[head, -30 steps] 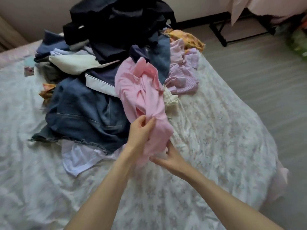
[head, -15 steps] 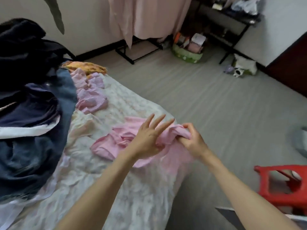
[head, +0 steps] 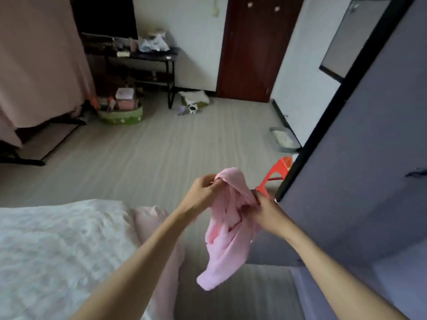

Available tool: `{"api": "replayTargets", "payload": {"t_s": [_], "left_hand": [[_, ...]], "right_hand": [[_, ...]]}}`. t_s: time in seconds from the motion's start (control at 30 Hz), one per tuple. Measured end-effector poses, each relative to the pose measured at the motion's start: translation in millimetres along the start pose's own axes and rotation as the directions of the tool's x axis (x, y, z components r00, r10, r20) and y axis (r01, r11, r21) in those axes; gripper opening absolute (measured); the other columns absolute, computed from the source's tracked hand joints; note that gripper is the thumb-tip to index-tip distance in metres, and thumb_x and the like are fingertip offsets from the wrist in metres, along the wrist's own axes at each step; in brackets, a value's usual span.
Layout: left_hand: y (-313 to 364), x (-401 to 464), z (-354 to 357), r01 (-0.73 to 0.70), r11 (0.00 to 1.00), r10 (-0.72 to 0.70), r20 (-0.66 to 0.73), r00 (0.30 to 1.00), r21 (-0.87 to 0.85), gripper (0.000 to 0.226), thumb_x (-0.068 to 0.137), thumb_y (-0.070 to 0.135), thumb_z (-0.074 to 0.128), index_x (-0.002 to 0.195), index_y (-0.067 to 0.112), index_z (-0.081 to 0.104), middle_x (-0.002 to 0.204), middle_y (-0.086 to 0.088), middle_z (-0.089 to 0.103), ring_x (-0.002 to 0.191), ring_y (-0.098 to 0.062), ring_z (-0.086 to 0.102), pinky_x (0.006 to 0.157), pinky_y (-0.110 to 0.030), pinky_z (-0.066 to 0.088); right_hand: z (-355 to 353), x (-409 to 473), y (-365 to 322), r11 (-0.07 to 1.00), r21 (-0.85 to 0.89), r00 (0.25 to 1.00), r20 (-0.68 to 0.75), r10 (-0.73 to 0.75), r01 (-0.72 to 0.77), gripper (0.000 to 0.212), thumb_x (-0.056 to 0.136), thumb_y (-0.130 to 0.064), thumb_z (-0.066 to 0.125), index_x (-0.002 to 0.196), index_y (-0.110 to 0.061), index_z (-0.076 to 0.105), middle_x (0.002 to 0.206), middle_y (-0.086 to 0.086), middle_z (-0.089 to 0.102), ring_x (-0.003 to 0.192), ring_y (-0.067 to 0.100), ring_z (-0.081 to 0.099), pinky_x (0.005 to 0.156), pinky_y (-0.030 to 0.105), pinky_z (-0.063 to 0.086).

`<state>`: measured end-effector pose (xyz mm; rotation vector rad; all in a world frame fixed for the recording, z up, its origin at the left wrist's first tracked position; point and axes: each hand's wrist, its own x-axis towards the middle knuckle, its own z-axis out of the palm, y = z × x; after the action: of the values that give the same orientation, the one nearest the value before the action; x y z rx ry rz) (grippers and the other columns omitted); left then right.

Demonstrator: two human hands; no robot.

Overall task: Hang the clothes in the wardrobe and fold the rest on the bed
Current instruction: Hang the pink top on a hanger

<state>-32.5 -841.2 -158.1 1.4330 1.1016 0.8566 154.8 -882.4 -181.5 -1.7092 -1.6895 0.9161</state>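
Carrying the pink garment [head: 227,229] clear of the bed [head: 57,239], left hand [head: 201,192] and right hand [head: 265,213] both pinching its bunched top; next, probably finding the shoulders for hanging.

soft, dim, even indoor light; no hard shadows or glare. wide-angle distortion bends the dark panel [head: 360,139] at right. motion blur softens the bed cover [head: 57,245], forearms and the far clutter.

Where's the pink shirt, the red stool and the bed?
pink shirt [head: 227,245]: head view, hanging middle of the cloth.
red stool [head: 278,168]: head view, its seat.
bed [head: 57,239]: head view, bare sheet.
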Motion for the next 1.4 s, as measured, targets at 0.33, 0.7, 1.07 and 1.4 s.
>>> {"api": "replayTargets", "payload": {"t_s": [0.33, 0.7, 1.07, 1.4], "left_hand": [[17, 30, 162, -0.156, 0.973, 0.121, 0.2, 0.972, 0.172, 0.019, 0.098, 0.012, 0.045, 0.101, 0.006, 0.063, 0.091, -0.003, 0.063, 0.083, -0.012, 0.053, 0.069, -0.019, 0.04], [43, 70, 252, -0.068, 0.99, -0.014, 0.578, 0.816, 0.12, 0.027, 0.094, 0.003, 0.043, 0.074, 0.013, 0.057, 0.06, 0.006, 0.054, 0.054, -0.008, 0.047, 0.049, -0.015, 0.036], [103, 51, 327, -0.416, 0.909, 0.247, 0.801, 0.546, 0.002, 0.025, 0.085, 0.033, 0.057, 0.08, 0.009, 0.06, 0.077, 0.001, 0.054, 0.073, -0.015, 0.046, 0.069, -0.028, 0.04], [125, 38, 389, 0.145, 0.957, 0.097, 0.747, 0.658, -0.253, 0.019, 0.093, 0.027, 0.052, 0.091, 0.021, 0.069, 0.082, 0.009, 0.071, 0.075, -0.008, 0.064, 0.062, -0.023, 0.047]], "right_hand": [[-165, -98, 108, 0.811, -0.371, 0.855, -0.437, 0.278, -0.453, 0.017, 0.088, -0.022, 0.051, 0.073, -0.022, 0.045, 0.089, 0.006, 0.061, 0.087, 0.031, 0.055, 0.069, 0.034, 0.04], [-252, -159, 109, 0.893, 0.268, 0.688, -0.569, 0.45, -0.362, 0.022, 0.083, 0.001, 0.057, 0.082, -0.021, 0.059, 0.08, 0.0, 0.059, 0.072, 0.012, 0.052, 0.059, 0.023, 0.038], [-265, -184, 83, 0.935, 0.244, 0.638, -0.684, 0.355, -0.258, 0.019, 0.079, -0.005, 0.067, 0.085, -0.018, 0.054, 0.078, -0.001, 0.062, 0.066, 0.005, 0.053, 0.06, 0.019, 0.038], [-203, -229, 147, 0.735, 0.481, 0.641, -0.381, 0.666, -0.477, 0.047, 0.086, -0.029, 0.067, 0.128, -0.017, 0.05, 0.123, 0.004, 0.06, 0.105, 0.014, 0.06, 0.086, 0.031, 0.051]]}}
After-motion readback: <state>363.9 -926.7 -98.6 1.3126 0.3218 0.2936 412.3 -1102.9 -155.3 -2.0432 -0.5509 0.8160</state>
